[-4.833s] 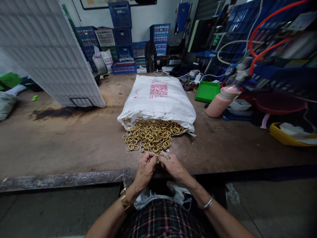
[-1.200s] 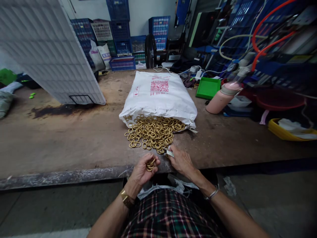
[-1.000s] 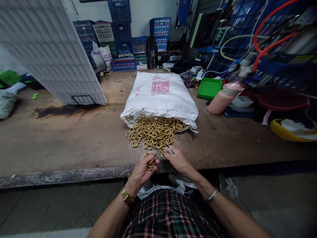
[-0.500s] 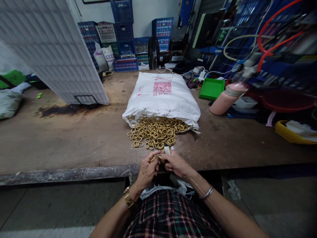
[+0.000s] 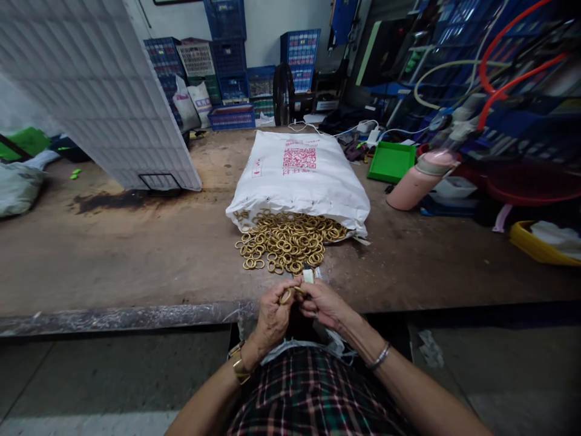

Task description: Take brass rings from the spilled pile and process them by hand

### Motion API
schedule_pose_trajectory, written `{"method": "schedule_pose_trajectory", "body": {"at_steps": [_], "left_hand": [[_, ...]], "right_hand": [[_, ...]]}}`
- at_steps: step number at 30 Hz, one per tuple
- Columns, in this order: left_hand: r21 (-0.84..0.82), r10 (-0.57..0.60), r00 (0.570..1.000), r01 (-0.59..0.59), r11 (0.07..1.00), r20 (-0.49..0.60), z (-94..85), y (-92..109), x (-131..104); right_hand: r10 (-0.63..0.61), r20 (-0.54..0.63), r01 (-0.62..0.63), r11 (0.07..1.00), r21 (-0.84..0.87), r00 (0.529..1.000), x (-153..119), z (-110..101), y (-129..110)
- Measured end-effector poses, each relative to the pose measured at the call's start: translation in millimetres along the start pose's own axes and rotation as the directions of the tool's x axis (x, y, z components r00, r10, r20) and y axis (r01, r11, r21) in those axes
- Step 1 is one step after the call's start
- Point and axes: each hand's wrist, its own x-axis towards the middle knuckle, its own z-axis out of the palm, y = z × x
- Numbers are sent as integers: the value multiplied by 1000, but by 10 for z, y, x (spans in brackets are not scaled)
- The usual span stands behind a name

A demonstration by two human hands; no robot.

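My left hand (image 5: 273, 312) is closed on a brass-coloured ring (image 5: 285, 296) at the table's front edge. Close against it, my right hand (image 5: 323, 303) pinches another brass-coloured ring (image 5: 299, 290). A small pale block with a dark end (image 5: 308, 276) shows just beyond my right fingers; whether they touch it, I cannot tell. Behind both hands lies a pile of similar rings (image 5: 290, 242), spilling from the open mouth of a white sack (image 5: 299, 175) with red print. The sack lies flat, its mouth towards me.
The brown table (image 5: 113, 260) carries a white corrugated panel (image 5: 127, 109) standing at left. Right of the sack are a green tray (image 5: 391, 162), a pink bottle (image 5: 415, 184) and a yellow tray (image 5: 540, 245). A black fan (image 5: 284, 94) and blue crates (image 5: 231, 91) stand at the back.
The ring in my left fingers has turned and now shows its round opening more fully. My hands have shifted very slightly, still close together. The whole view has moved a little.
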Motion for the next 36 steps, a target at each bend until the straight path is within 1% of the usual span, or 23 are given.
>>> {"method": "schedule_pose_trajectory", "body": {"at_steps": [3, 5, 8, 10, 12, 15, 19, 22, 24, 26, 29, 34, 36], "left_hand": [[40, -10, 1000, 9, 999, 24, -20, -48, 21], [71, -16, 1000, 17, 997, -13, -39, -65, 41], [149, -11, 996, 25, 989, -92, -65, -58, 64], [181, -8, 995, 25, 983, -98, -71, -42, 67], [195, 9, 996, 9, 981, -91, -67, -28, 61], [179, 2, 996, 13, 984, -84, -56, -29, 45], [87, -100, 994, 104, 991, -42, -67, -35, 39], [19, -190, 981, 191, 982, -30, -79, 4, 52], [3, -238, 971, 238, 971, -32, -81, 42, 63], [4, -259, 966, 259, 966, -24, -78, 71, 71], [3, -259, 966, 259, 966, -2, -73, 84, 70], [-34, -285, 958, 286, 958, 30, -69, 62, 58], [-71, -311, 948, 315, 946, 67, -65, 46, 61]], "right_hand": [[2, -10, -2, 1000, -20, 1000, 1, 8, 12], [-37, -57, 34, 998, -52, 998, 4, 6, 22], [-155, -151, 130, 978, -160, 976, 16, -16, 49], [-235, -171, 176, 936, -305, 957, 31, -31, 76], [-305, -166, 201, 866, -458, 938, 51, -36, 102], [-377, -170, 217, 786, -579, 910, 79, -24, 122], [-415, -148, 227, 724, -652, 898, 96, -16, 114], [-457, -144, 242, 683, -689, 878, 103, -20, 96], [-482, -152, 246, 663, -707, 863, 107, -21, 84], [-500, -155, 249, 648, -720, 852, 110, -20, 76], [-514, -157, 258, 643, -721, 843, 115, -21, 76], [-505, -154, 253, 646, -720, 849, 118, -38, 89], [-499, -147, 257, 651, -714, 854, 120, -44, 93]]}}
